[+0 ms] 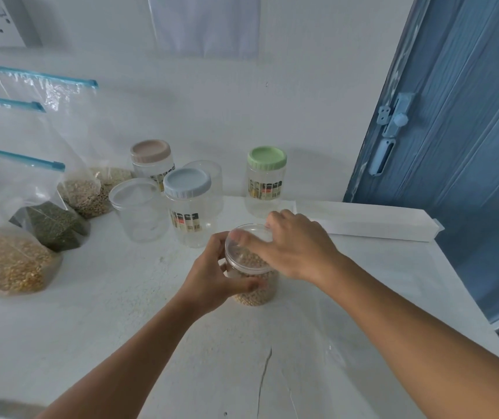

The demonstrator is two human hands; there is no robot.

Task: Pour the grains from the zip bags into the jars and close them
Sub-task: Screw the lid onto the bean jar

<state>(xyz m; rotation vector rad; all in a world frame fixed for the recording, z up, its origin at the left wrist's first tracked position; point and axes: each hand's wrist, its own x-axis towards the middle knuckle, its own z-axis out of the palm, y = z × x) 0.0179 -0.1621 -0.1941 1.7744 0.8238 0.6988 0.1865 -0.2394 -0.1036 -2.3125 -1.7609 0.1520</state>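
a: plastic, clear and thin, so the filled jar [252, 275] will feel a bit heavy from the grains but its wall is smooth and may slip. it stands on the counter [121, 313], near the front.
b: where to hold it?
a: low on the body, as the left hand [216, 278] does; its fingers [249, 287] wrap around the wall. the right hand [295, 247] lies on the clear lid [249, 237], fingers curled on the rim.
b: is the lid already tight?
a: i cannot tell, the hand covers the far rim. maybe it is only resting. the zip bags [9, 261] at left are cut by the frame edge.
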